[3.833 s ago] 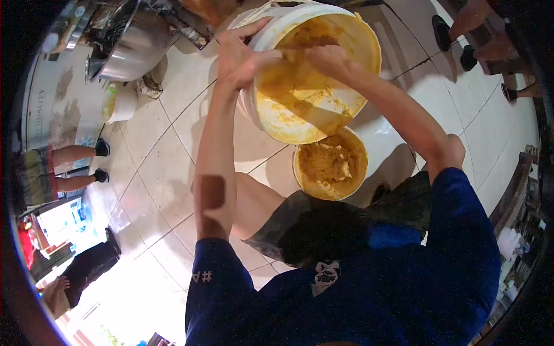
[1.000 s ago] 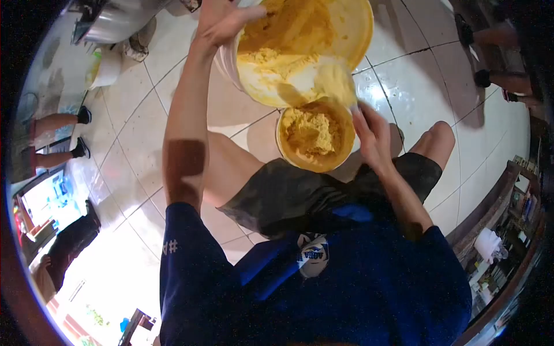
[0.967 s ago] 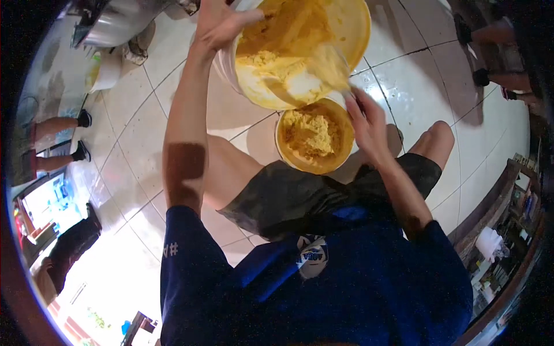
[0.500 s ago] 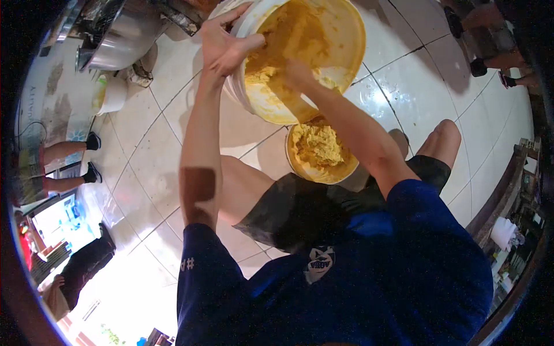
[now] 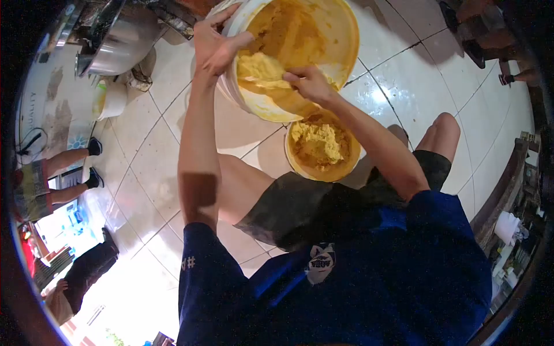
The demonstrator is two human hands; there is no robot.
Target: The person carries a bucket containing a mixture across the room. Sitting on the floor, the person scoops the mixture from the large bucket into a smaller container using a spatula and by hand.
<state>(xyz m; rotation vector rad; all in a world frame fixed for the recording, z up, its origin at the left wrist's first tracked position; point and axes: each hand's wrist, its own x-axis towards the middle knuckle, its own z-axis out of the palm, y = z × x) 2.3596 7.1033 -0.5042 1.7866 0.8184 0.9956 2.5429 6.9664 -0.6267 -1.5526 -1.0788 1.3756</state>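
Note:
A large white bucket (image 5: pixel 341 34) is tipped on its side, its open mouth towards me and its inner wall smeared yellow-brown. My left hand (image 5: pixel 216 47) is closed on its rim, thumb over the edge. Inside the mouth, my right hand (image 5: pixel 313 85) is closed round the end of a scoop-like tool, mostly hidden under a lump of yellow mash (image 5: pixel 261 70); its exact kind cannot be made out. Below the mouth, between my legs, stands a smaller bucket (image 5: pixel 316 172) holding crumbly yellow mash (image 5: pixel 323 141).
A large steel bowl (image 5: pixel 124 46) and a small white bucket (image 5: pixel 114 99) are at the upper left. Another person's legs (image 5: pixel 69 161) are at the left, and more feet (image 5: pixel 474 53) at the upper right. Tiled floor (image 5: pixel 156 167) surrounds me; a cluttered shelf (image 5: pixel 511 225) runs along the right.
My right hand has moved slightly right and down, and a lump of yellow mash now shows on the tool. The large bucket and my left hand have shifted slightly left.

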